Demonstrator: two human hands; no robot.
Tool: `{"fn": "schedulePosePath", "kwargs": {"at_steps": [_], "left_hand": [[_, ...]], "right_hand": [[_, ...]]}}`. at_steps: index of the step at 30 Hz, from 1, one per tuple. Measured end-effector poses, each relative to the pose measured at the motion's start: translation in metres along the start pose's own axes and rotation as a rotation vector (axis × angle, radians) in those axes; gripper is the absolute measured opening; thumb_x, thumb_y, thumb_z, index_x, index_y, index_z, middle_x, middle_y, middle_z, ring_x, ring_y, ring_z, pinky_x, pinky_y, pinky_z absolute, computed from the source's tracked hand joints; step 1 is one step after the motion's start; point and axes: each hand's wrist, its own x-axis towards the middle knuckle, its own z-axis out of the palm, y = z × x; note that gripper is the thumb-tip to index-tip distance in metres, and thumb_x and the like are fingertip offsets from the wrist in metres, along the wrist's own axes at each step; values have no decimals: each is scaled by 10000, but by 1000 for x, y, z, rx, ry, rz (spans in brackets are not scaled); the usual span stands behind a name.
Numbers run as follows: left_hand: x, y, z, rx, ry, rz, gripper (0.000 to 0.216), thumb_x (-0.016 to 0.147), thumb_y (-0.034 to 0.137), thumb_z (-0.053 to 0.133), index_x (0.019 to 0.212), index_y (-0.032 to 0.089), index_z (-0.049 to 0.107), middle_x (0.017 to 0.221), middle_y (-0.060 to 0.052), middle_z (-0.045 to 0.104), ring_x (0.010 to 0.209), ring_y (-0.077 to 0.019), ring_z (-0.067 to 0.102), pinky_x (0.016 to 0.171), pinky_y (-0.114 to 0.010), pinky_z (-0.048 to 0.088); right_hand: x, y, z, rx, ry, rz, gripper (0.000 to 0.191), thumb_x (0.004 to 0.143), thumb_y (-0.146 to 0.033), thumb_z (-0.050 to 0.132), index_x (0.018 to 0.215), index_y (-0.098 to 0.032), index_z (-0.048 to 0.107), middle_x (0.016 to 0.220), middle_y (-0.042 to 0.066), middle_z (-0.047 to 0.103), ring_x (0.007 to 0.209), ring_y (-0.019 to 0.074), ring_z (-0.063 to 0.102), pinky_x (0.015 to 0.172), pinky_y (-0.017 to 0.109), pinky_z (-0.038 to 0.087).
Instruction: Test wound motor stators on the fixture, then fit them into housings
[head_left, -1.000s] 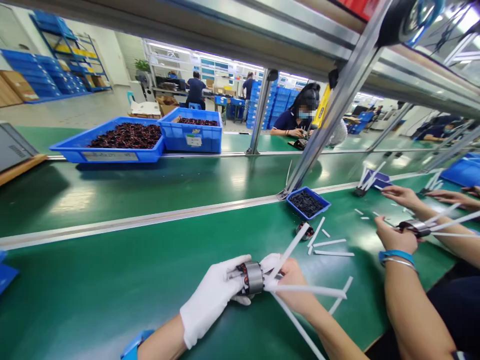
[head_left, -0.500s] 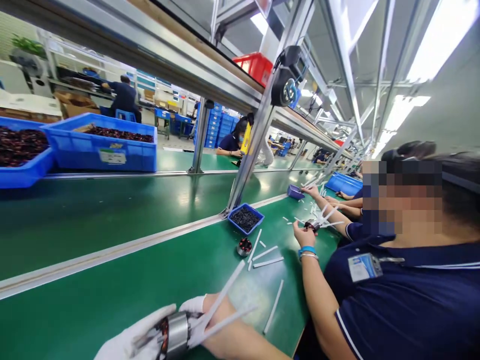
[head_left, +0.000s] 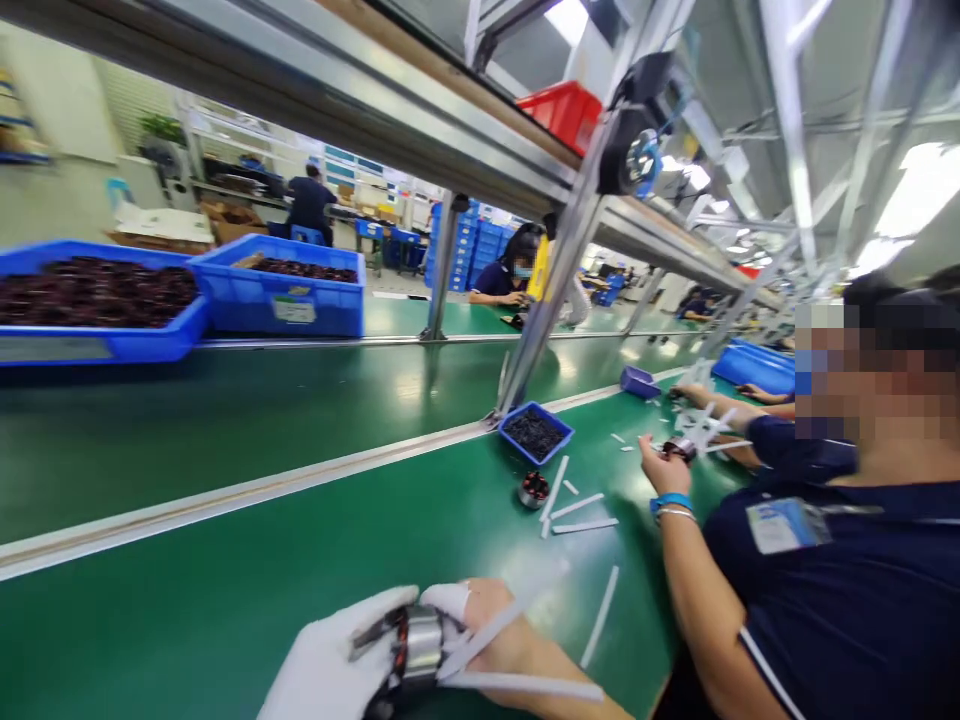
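Observation:
My left hand [head_left: 330,650], in a white glove, is wrapped round a motor stator [head_left: 421,643] at the bottom of the view. The stator has a silver metal ring and copper windings. White strips [head_left: 517,683] stick out of its right end. My right hand [head_left: 491,612], its fingertips covered in white, is closed against the far right side of the stator; part of its grip is hidden behind the stator and strips. On the green bench ahead, another stator [head_left: 534,490] stands beside several loose white strips [head_left: 576,508].
A blue tray of small black parts [head_left: 535,434] sits by the metal post [head_left: 551,310]. At the right a co-worker [head_left: 832,590] handles a similar stator [head_left: 679,450] with strips. Blue bins [head_left: 281,300] of dark parts stand beyond the rail at the left.
The view has swung left, so the bench and co-worker appear farther right. Both hands with the stator appear farther right and a little higher, and the protruding strips lie at a different angle.

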Motion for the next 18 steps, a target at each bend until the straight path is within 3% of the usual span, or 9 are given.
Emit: {"fn": "schedulePosePath", "kwargs": {"at_steps": [3, 5, 7, 8, 10, 12, 15, 18], "left_hand": [[-6, 9, 3, -6, -6, 115, 354, 668, 182, 464, 965, 184, 655, 947, -15, 694, 811, -174, 643, 720, -228, 518], [-7, 12, 4, 0, 8, 136, 349, 660, 164, 453, 937, 180, 665, 895, -15, 700, 823, -175, 637, 751, -236, 508], [-7, 13, 4, 7, 6, 149, 329, 671, 175, 450, 917, 171, 669, 843, -18, 699, 788, -180, 634, 726, -246, 511], [-7, 13, 4, 9, -1, 163, 315, 674, 177, 454, 900, 166, 673, 829, -20, 697, 786, -184, 631, 720, -247, 510], [-7, 14, 3, 15, -13, 189, 302, 665, 165, 458, 872, 161, 678, 837, -22, 695, 804, -190, 626, 732, -244, 504], [-7, 15, 3, 20, -4, 188, 314, 658, 154, 456, 877, 165, 680, 845, -23, 695, 820, -194, 626, 754, -247, 498], [-7, 17, 3, 9, 10, 163, 331, 676, 175, 453, 924, 171, 672, 778, -21, 694, 819, -199, 630, 761, -258, 500], [-9, 24, 3, 18, -27, 183, 290, 693, 189, 468, 897, 179, 674, 771, -6, 693, 775, -186, 634, 717, -240, 507]], "right_hand": [[22, -12, 12, -96, -31, -61, 449, 853, -250, 240, 507, -133, 503, 388, -97, 415, 508, 48, 487, 596, 224, 409], [52, -33, 40, -243, -100, -30, 505, 867, -216, 178, 574, -78, 566, 507, -47, 524, 638, 70, 552, 616, 253, 407], [86, -63, 84, -276, 128, 17, 469, 878, -219, 240, 640, -30, 597, 633, -3, 575, 753, 120, 590, 629, 280, 409], [102, -78, 108, -262, 171, 7, 349, 845, -309, 389, 614, -215, 634, 721, -13, 654, 788, 124, 582, 598, 219, 438], [128, -102, 153, -223, 239, -22, 152, 813, -333, 526, 802, -240, 646, 903, 0, 647, 858, 148, 581, 674, 256, 476], [142, -116, 184, -172, 277, -46, 204, 834, -353, 526, 975, -224, 595, 1042, 33, 594, 907, 161, 565, 756, 313, 488], [145, -117, 196, -113, 286, -56, 242, 872, -352, 468, 1049, -209, 553, 1113, 57, 544, 939, 167, 546, 798, 341, 484], [133, -96, 165, -121, 289, -16, 224, 871, -343, 476, 1003, -190, 572, 1061, 53, 574, 890, 147, 562, 773, 322, 484]]}}
